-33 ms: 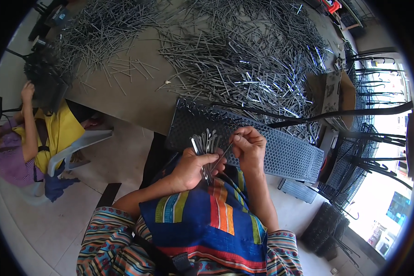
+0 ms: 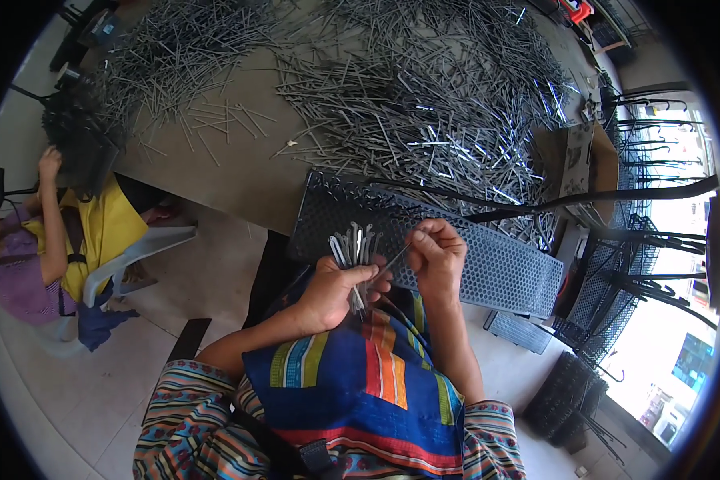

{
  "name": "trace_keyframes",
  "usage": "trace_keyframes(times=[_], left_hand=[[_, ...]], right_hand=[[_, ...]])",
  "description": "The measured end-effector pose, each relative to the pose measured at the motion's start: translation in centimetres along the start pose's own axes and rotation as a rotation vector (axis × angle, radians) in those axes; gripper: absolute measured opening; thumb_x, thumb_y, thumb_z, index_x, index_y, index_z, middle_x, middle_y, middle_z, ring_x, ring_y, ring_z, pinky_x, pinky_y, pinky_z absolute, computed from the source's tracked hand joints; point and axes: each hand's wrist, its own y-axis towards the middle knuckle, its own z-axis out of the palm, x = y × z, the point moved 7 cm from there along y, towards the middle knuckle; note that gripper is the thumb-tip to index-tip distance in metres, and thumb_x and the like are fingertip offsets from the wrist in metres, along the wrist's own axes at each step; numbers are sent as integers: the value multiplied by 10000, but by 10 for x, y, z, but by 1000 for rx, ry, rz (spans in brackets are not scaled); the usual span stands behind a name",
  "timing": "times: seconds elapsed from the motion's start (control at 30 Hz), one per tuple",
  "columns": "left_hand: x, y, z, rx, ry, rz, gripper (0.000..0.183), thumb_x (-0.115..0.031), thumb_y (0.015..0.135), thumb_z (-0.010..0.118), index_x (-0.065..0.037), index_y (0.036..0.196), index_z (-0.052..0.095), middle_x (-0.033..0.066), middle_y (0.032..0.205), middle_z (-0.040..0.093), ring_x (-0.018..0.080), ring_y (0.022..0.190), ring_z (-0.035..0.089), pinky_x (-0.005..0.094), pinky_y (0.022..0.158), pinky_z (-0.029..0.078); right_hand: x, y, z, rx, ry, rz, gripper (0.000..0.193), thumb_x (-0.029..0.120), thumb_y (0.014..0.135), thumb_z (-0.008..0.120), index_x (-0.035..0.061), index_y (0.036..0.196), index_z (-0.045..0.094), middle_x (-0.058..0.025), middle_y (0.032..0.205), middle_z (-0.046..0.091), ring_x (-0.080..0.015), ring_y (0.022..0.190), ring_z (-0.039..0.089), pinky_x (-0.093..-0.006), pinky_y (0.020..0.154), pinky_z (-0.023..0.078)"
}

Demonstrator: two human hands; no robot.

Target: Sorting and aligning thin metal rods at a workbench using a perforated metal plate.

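The desk (image 2: 244, 180) carries a broad heap of dark metal strips (image 2: 424, 104), spread from its far edge toward its right side. A perforated panel (image 2: 504, 264) lies slantwise at the near edge. In front of that edge, the left hand (image 2: 330, 294) keeps its grip closed around a fanned, mostly upright bundle (image 2: 353, 250); the right hand (image 2: 438, 260) has its grip pinched on a single thin strip (image 2: 395, 258), slanting down toward the left hand.

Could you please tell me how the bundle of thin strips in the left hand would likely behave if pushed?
The bundle of thin strips would probably splay or slide apart, since its upper ends fan out loosely above the left hand. It looks fairly stiff, sticking up straight without drooping. It may also be slippery, judging by its shiny highlights.
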Motion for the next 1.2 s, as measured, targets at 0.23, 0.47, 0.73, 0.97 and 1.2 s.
trace_keyframes(times=[0.23,0.47,0.73,0.97,1.2], left_hand=[[20,-1,-12,59,200,48,225,12,860,524,56,1052,633,139,874,687,195,734,674,292,681,552],[28,-7,-9,156,513,48,206,0,856,523,46,1024,633,122,825,684,143,687,649,277,638,547],[14,1,-10,13,164,77,183,12,874,544,6,1048,599,154,857,680,189,698,649,299,639,525],[19,9,-12,128,-11,-9,172,-12,896,545,-17,1059,603,159,905,681,210,751,662,313,648,527],[10,2,5,31,17,5,215,-31,907,562,11,1111,618,129,918,685,184,755,668,281,603,521]], right_hand=[[58,-11,-11,-318,-436,-604,87,-71,829,652,-6,883,630,-31,691,619,-41,507,506,-178,451,383],[60,-10,11,-284,-986,-806,91,-51,790,694,14,847,669,-27,720,648,-75,564,587,-220,514,451],[59,-5,47,-119,-1335,-885,126,-4,756,721,45,870,702,-77,738,627,-222,583,617,-305,535,473],[30,-3,8,33,-849,-345,102,12,785,703,2,886,699,-61,758,669,-114,548,575,-260,491,429],[4,-12,-6,32,-49,-29,57,-58,808,662,-24,850,645,-46,725,644,-62,492,505,-196,450,381]])
